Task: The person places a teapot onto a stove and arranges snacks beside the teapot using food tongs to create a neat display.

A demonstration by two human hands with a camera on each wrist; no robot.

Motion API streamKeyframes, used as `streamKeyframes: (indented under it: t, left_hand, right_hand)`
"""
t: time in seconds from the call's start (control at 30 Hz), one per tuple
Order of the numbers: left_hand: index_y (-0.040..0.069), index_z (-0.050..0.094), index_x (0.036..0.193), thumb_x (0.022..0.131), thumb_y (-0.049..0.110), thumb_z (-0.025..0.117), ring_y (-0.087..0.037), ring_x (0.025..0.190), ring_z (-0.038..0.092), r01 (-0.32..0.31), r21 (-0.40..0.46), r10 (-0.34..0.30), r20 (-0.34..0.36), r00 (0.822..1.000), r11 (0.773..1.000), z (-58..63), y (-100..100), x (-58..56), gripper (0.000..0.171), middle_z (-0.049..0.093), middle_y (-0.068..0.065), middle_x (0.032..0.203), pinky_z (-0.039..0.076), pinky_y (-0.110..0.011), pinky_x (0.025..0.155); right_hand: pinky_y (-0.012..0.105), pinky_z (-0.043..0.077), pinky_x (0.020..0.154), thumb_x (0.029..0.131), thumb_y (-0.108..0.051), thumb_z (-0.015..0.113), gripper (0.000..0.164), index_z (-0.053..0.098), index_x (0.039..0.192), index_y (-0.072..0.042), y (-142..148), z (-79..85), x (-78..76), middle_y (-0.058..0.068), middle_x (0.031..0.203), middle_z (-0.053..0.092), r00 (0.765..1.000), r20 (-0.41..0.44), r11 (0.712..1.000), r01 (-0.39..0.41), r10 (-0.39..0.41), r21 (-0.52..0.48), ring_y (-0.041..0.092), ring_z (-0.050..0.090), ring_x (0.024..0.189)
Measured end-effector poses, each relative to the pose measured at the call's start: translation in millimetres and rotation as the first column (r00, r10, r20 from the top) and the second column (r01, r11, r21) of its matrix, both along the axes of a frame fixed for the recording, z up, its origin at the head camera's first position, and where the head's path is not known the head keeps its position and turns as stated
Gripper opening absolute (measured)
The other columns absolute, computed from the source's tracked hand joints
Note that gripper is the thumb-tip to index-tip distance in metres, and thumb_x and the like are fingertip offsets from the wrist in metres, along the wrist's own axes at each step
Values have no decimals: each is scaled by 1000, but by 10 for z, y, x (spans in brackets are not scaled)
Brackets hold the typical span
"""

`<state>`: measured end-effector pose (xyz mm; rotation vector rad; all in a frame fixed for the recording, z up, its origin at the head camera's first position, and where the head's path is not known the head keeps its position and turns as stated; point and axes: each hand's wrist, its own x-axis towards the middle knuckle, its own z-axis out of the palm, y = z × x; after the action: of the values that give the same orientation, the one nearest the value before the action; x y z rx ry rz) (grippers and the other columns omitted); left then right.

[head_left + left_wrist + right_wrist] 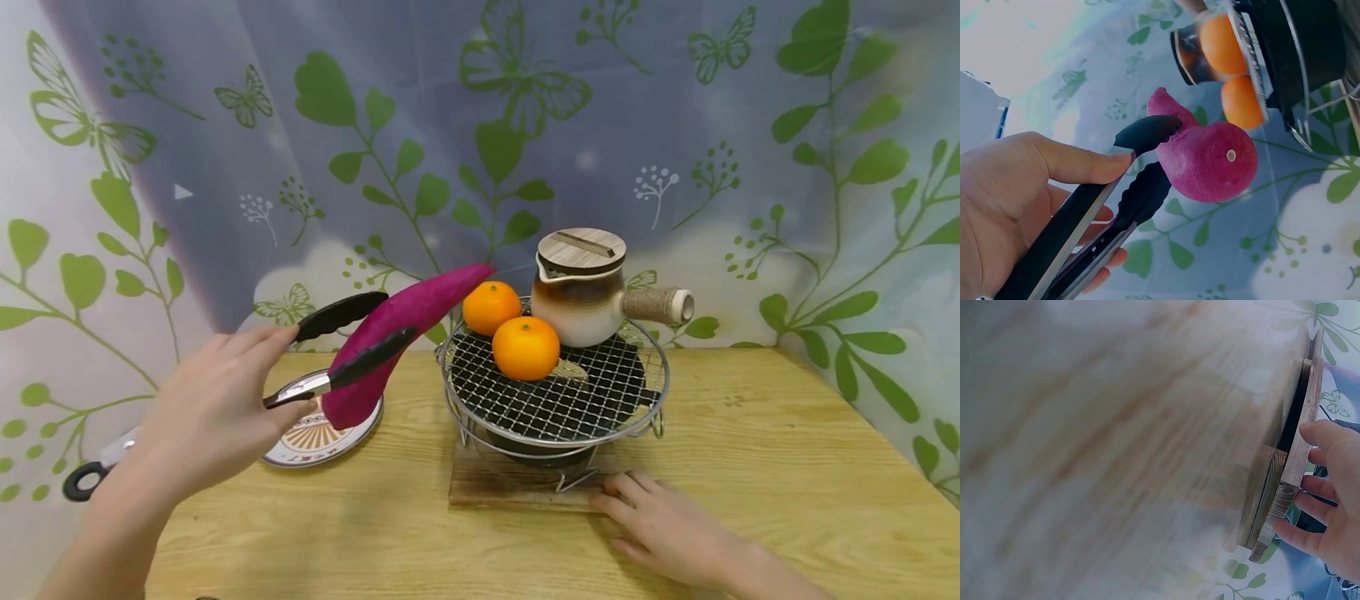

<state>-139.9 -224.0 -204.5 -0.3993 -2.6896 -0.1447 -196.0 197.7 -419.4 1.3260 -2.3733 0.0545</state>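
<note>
My left hand grips a pair of metal tongs with black tips. Between those tips a purple sweet potato is held tilted in the air, its narrow end toward the grill and its fat end low. In the left wrist view the rounded end of the sweet potato faces the camera. At the front right corner of the stove's wooden base, my right hand rests its fingers against the edge. The round wire grill above carries two oranges and a teapot.
The beige-brown teapot has a wooden lid, and its rope-wrapped handle sticks out past the grill's right side. A patterned plate lies on the wooden table, beneath the sweet potato. A leaf-print cloth hangs behind.
</note>
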Motion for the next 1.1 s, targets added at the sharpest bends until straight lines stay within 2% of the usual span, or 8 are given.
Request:
streamKeyframes:
  t: [0.23,0.43,0.63,0.93,1.1]
  left_hand:
    - [-2,46,133,75,29,75,-39,108,46,61,-15,-61,-44,997,998,132,120,73,72,53,-17,126,38,-53,87]
    - [1,46,134,76,29,73,-37,113,45,89,-36,-89,-16,996,995,251,291,80,70,51,-15,130,37,-53,90]
    - [0,47,133,77,26,72,-37,112,47,148,-73,-150,-13,989,986,356,532,41,66,52,-14,130,38,-51,90]
    - [0,48,133,77,24,73,-34,116,46,227,-91,-226,27,974,970,361,811,-49,66,51,-13,131,37,-49,96]
    - [0,48,132,76,29,75,-32,112,48,252,-124,-248,49,968,960,337,943,-105,69,51,-12,131,40,-46,92]
  right_hand:
    - [36,50,73,76,-31,73,47,60,117,-14,2,-3,-8,2,109,53,1000,-15,1000,-1,1,-8,19,51,96]
    - [36,50,72,76,-32,72,48,59,118,-14,-2,3,-2,2,109,53,1000,-24,1000,-2,2,-4,19,51,95]
    - [36,50,72,75,-32,73,48,59,118,-14,3,-2,-3,2,109,53,1000,-28,1000,-2,2,-6,18,51,95]
    - [34,50,70,76,-33,73,47,60,117,-14,4,-10,-9,1,108,53,999,-37,1000,-13,13,-13,17,51,94]
    - [34,50,70,75,-33,73,48,60,117,-14,8,-10,-7,1,109,53,999,-44,1000,-12,12,-11,18,51,95]
